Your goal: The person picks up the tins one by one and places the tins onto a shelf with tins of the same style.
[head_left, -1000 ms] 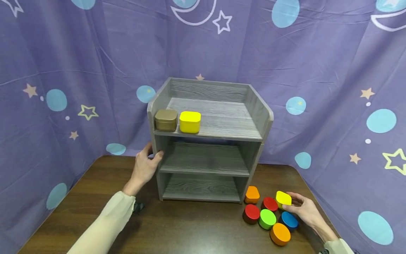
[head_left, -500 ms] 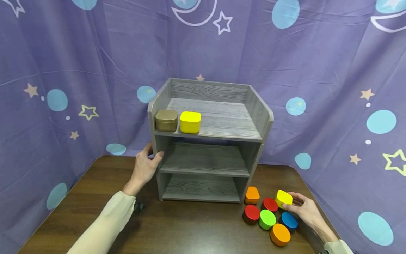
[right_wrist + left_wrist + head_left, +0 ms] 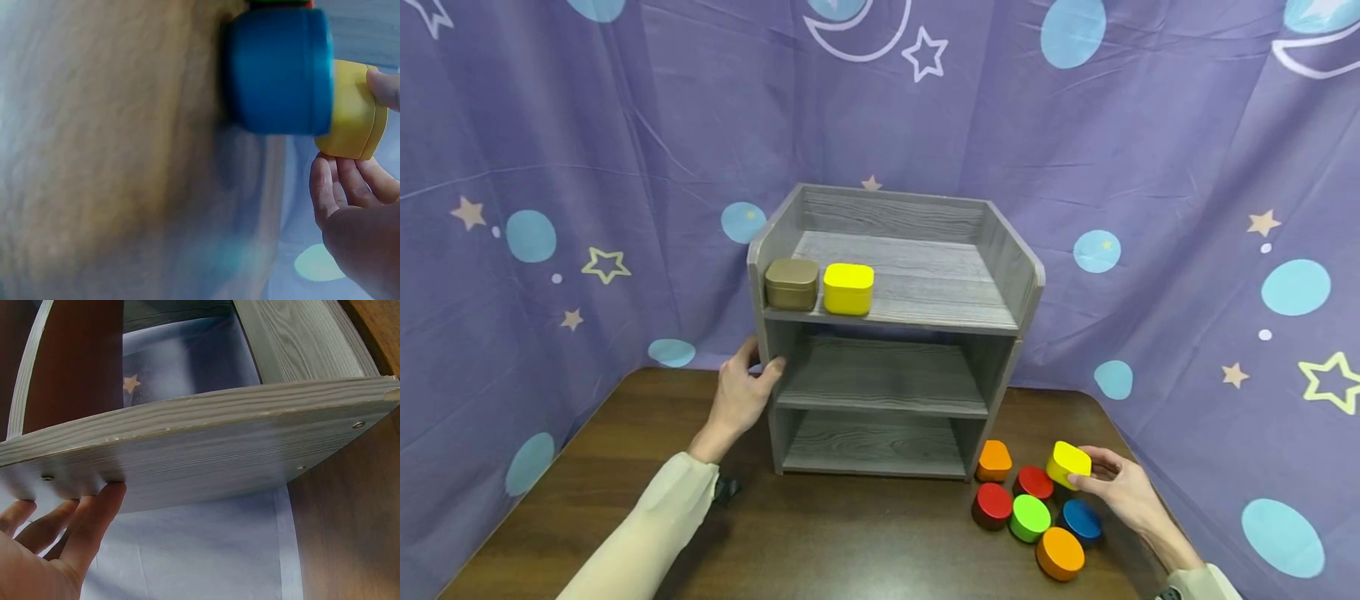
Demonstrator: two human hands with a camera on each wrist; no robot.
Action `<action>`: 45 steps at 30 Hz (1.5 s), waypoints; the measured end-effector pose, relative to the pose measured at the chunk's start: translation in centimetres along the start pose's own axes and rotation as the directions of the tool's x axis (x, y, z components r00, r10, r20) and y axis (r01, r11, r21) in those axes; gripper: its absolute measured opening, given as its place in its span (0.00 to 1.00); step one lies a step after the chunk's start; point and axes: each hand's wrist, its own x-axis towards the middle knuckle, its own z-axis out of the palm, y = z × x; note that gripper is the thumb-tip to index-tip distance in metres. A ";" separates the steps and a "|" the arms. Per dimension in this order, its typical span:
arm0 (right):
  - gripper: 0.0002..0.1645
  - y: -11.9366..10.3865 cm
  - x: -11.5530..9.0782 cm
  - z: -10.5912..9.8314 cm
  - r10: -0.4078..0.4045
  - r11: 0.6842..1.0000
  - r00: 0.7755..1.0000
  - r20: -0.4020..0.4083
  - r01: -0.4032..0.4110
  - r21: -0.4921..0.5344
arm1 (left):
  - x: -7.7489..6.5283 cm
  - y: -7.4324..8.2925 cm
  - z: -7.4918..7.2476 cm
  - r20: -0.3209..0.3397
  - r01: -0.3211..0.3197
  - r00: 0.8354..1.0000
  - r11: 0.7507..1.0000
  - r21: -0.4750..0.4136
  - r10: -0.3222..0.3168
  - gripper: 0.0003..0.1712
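My right hand (image 3: 1123, 492) pinches a yellow rounded-square box (image 3: 1068, 465) between thumb and fingers, above the group of small boxes at the table's right. In the right wrist view that yellow box (image 3: 351, 109) shows partly behind a round blue box (image 3: 278, 72). My left hand (image 3: 743, 392) grips the left side panel of a grey wooden shelf unit (image 3: 895, 410), thumb round its front edge. Its fingertips (image 3: 112, 490) press the panel's outer face in the left wrist view. On the top shelf, a bronze box (image 3: 792, 285) stands beside another yellow box (image 3: 848, 289).
Right of the shelf unit stand an orange square box (image 3: 994, 461), two red round boxes (image 3: 992, 506), a green round box (image 3: 1030, 517) and an orange round box (image 3: 1061, 553). A patterned purple curtain (image 3: 880, 117) hangs behind the brown table (image 3: 850, 533).
My right hand has raised the yellow box slightly from among the other boxes, tilting it a little. The left hand keeps its hold on the shelf unit.
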 end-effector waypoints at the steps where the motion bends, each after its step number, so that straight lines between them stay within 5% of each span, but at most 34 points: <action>1: 0.41 -0.2 -0.1 0.1 -0.005 1.000 1.000 0.004 0.005 0.008 | 0.0 0.0 0.0 0.001 0.000 1.000 1.000 0.001 0.000 0.22; 19: 0.34 -6.5 -1.3 1.9 -0.139 0.978 0.985 0.104 0.120 0.173 | -0.1 -0.1 0.1 -0.001 -0.003 1.000 1.000 0.002 0.003 0.22; 33: 0.32 -12.0 -2.1 2.6 -0.252 0.962 0.940 0.229 0.217 0.168 | 0.0 -0.3 0.1 -0.008 -0.011 1.000 1.000 0.023 0.011 0.22; 45: 0.26 -18.4 -2.7 3.2 -0.420 0.902 0.875 0.242 0.372 0.221 | 0.0 -0.3 0.0 0.008 -0.004 1.000 1.000 0.005 0.004 0.23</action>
